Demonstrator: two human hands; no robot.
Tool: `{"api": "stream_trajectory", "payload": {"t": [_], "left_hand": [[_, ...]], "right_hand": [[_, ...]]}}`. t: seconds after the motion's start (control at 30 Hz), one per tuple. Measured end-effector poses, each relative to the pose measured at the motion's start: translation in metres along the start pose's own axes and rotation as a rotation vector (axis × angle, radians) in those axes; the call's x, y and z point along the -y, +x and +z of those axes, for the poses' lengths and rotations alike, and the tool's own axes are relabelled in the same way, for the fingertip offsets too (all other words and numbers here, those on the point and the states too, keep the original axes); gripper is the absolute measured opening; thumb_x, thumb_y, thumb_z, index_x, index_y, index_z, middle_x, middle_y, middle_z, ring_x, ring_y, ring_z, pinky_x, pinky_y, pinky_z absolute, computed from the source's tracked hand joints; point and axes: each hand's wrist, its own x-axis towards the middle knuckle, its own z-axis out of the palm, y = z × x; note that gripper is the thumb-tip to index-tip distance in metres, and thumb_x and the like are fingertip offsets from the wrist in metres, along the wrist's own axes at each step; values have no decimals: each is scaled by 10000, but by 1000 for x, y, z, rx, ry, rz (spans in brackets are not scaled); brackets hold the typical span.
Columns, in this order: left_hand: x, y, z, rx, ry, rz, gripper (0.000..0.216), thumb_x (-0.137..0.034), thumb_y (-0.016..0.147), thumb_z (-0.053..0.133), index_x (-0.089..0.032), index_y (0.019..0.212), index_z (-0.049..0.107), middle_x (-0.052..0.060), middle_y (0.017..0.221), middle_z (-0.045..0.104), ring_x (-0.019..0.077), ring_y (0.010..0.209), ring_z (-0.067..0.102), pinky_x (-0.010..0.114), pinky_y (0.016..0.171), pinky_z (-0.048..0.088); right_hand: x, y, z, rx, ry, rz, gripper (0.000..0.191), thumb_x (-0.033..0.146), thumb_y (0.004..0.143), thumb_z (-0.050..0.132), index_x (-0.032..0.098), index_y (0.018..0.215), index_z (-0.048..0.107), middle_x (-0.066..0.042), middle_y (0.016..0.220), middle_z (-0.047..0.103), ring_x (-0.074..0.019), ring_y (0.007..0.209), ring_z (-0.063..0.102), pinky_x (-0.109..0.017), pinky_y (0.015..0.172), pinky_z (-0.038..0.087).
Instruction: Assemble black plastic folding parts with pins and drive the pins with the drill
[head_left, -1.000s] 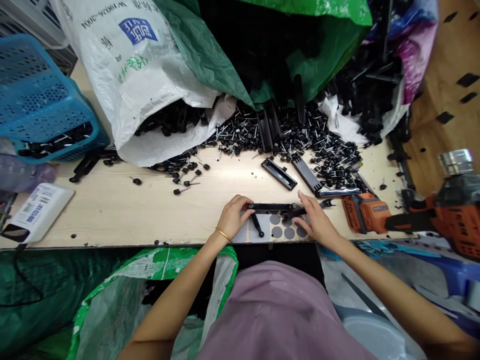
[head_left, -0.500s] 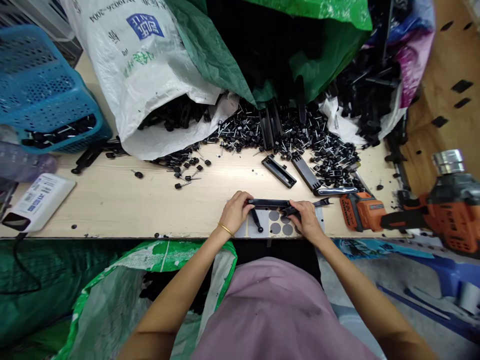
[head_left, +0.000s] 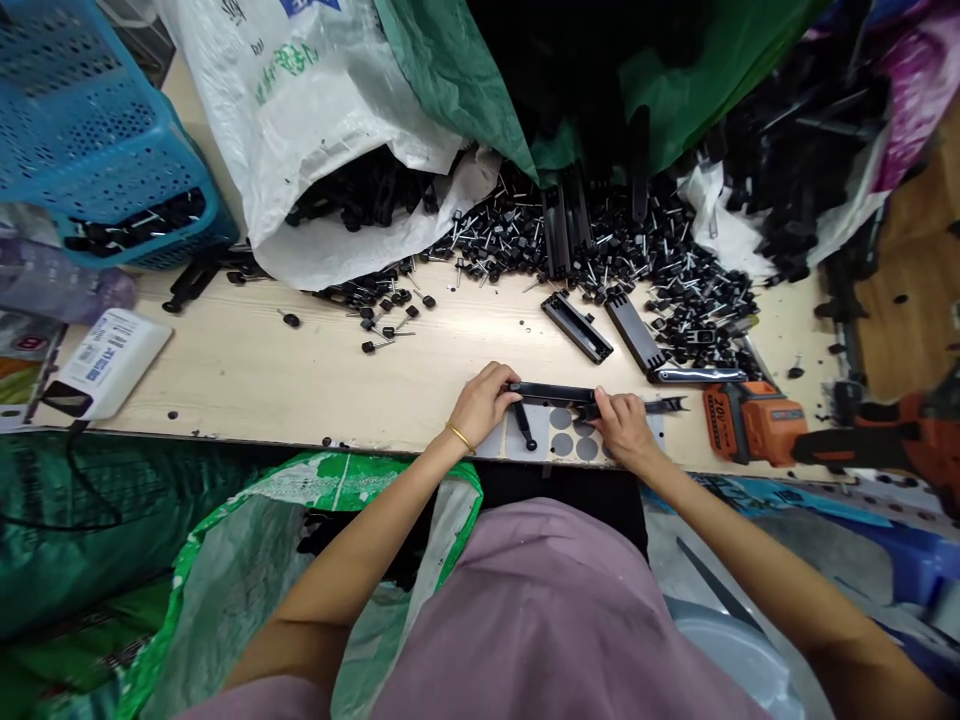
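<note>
Between my two hands lies a long black plastic bar, held level near the table's front edge. The fingers of my left hand pinch its left end, where a short black arm with a round tip angles down toward me. My right hand grips the other end; a forked black piece sticks out to the right past its fingers. How the parts join there is hidden by the fingers. Beneath is a sheet with round grey stickers, partly covered by my right hand.
Black-headed screws lie heaped at the back, beside a white sack and a green sack. Two black channel pieces lie ahead of my hands. An orange cordless drill rests at right, a blue basket at left.
The camera view has shifted, so the table contents appear farther right and higher. Both hands keep hold of the black bar, with little visible change in their grip.
</note>
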Motion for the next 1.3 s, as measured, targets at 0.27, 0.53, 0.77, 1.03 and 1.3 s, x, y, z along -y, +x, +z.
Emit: {"api": "stream_trajectory", "payload": {"t": [0.27,0.53,0.77,1.03,1.3], "left_hand": [[1,5,-4,34,17,12,115,-175,810,596,-196,916,558,7,872,550,143,782,555,258,727,455],[5,13,-11,164,79,68,124,-196,774,638,-196,876,567,-1,830,554,145,726,550,269,697,453],[6,5,3,-12,133,66,135,-240,812,602,-177,918,546,23,870,558,156,765,540,286,734,452],[14,25,-10,168,192,114,145,-284,810,594,-190,917,562,13,834,564,163,766,545,289,724,453],[-37,-3,-39,227,547,405,767,-350,738,654,-185,1400,303,157,1423,352,340,1319,295,555,1086,169]], "right_hand": [[-13,4,-5,11,75,-53,697,186,885,462,99,1456,74,-130,930,545,-254,845,439,-420,752,392],[-28,6,-9,54,96,-131,596,228,915,428,97,1435,168,-124,976,552,-244,897,462,-400,807,387],[7,3,-1,41,-105,112,581,268,923,412,44,1422,217,-136,922,573,-260,856,465,-391,761,367],[-14,13,-9,143,-18,-74,528,267,947,381,31,1400,244,-141,957,608,-239,876,496,-371,779,332],[-7,30,-46,132,104,60,588,325,924,453,70,1413,248,-116,924,629,-230,847,529,-338,743,350]]}}
